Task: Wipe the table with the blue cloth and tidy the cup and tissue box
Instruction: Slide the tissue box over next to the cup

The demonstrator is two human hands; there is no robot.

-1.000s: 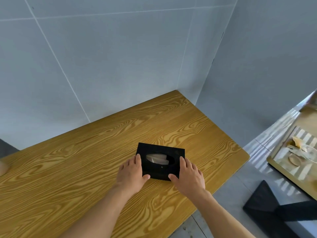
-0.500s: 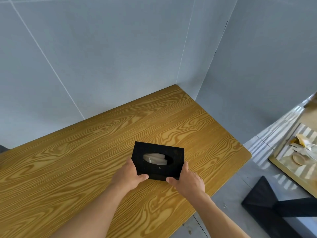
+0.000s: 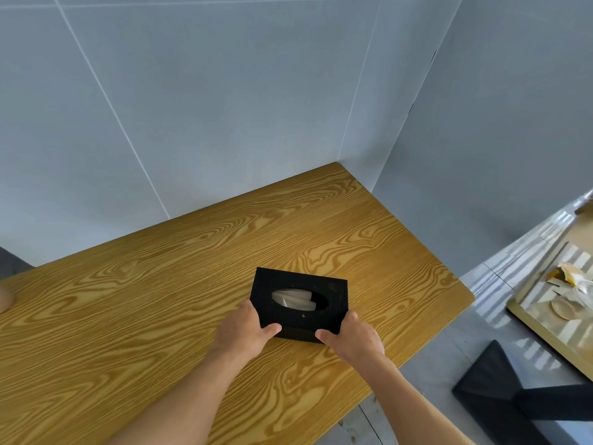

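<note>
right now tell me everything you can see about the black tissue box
The tissue box is a flat black rectangular box with a matte, finely ribbed top. An oval opening in the top shows a folded white tissue lying inside. It sits flat on the wooden table, turned slightly askew to the table's edge, toward its right end. The left hand grips its near left corner and the right hand its near right corner, thumbs along the front side.

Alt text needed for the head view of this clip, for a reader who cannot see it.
Two bare hands, left hand and right hand, hold the near corners of a black tissue box on a wood-grain table set into a grey-walled corner. White tissue shows in the box's oval opening. Neither cloth nor cup is identifiable.
</note>
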